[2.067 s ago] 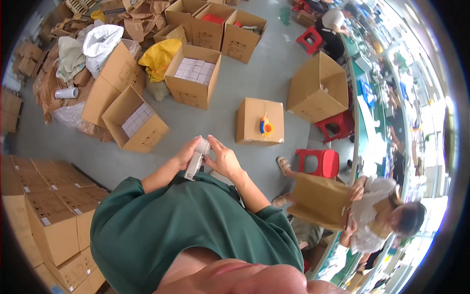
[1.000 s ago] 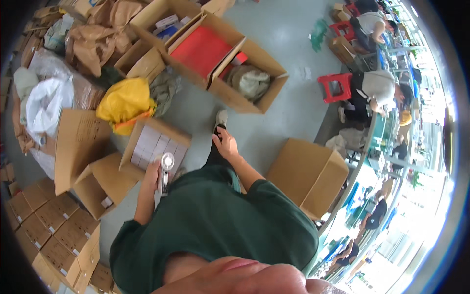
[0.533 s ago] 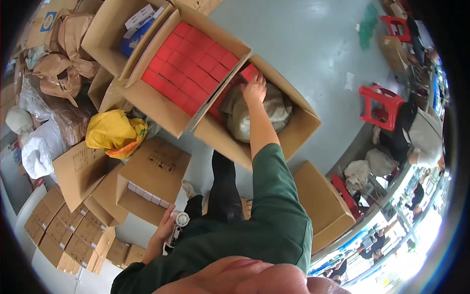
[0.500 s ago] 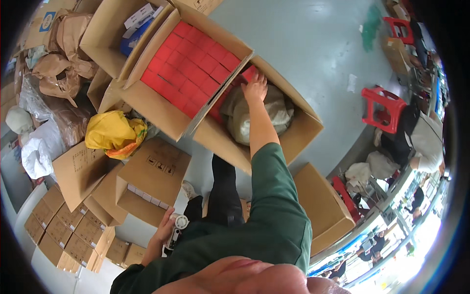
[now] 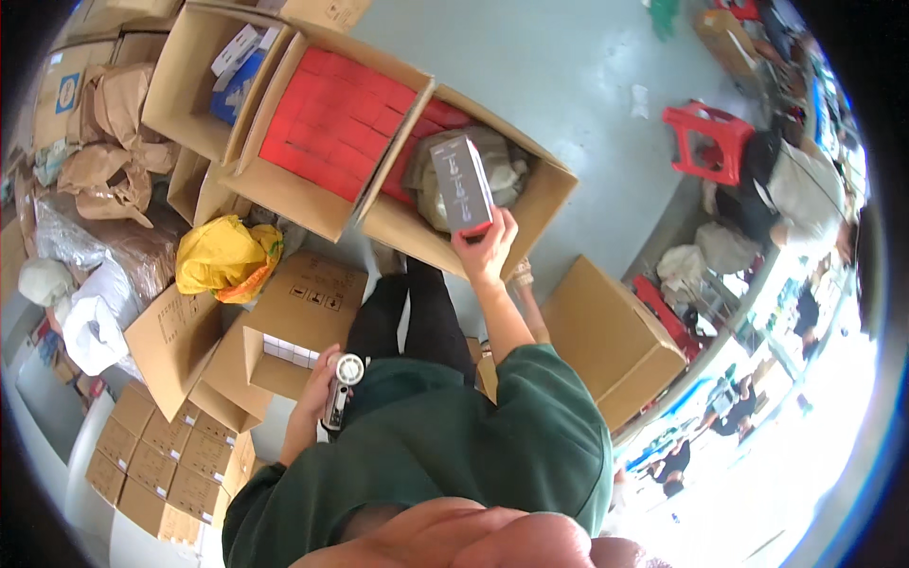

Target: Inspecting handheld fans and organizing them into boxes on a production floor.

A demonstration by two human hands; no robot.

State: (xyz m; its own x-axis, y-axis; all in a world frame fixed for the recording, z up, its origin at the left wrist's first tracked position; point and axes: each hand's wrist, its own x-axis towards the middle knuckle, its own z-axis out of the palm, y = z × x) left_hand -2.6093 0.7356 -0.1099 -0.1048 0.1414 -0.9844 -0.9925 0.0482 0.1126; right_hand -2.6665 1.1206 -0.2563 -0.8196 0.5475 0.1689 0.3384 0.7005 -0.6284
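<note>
My right hand (image 5: pixel 486 248) grips the lower end of a small grey and red box (image 5: pixel 460 182) and holds it above an open carton (image 5: pixel 540 222). That carton has a crumpled greyish-beige bag (image 5: pixel 511 168) and several red boxes (image 5: pixel 436 121) in it. Low at my left side, my left hand (image 5: pixel 317 383) is closed around a handheld device with a round white head (image 5: pixel 349 369) and a black and silver body; its exact kind is unclear. Next to the open carton, another carton (image 5: pixel 301 202) is packed with rows of red boxes (image 5: pixel 331 118).
A yellow bag (image 5: pixel 227 257) lies beside an open carton of white boxes (image 5: pixel 308 284). Stacked cartons (image 5: pixel 161 454) stand at lower left. On the right are a large carton (image 5: pixel 611 341) and a red stool (image 5: pixel 708 140). What looks like another forearm (image 5: pixel 532 308) shows behind my right one.
My right hand has come back toward me from inside the carton and now holds a grey and red box. My left hand still holds the device. The view has shifted.
</note>
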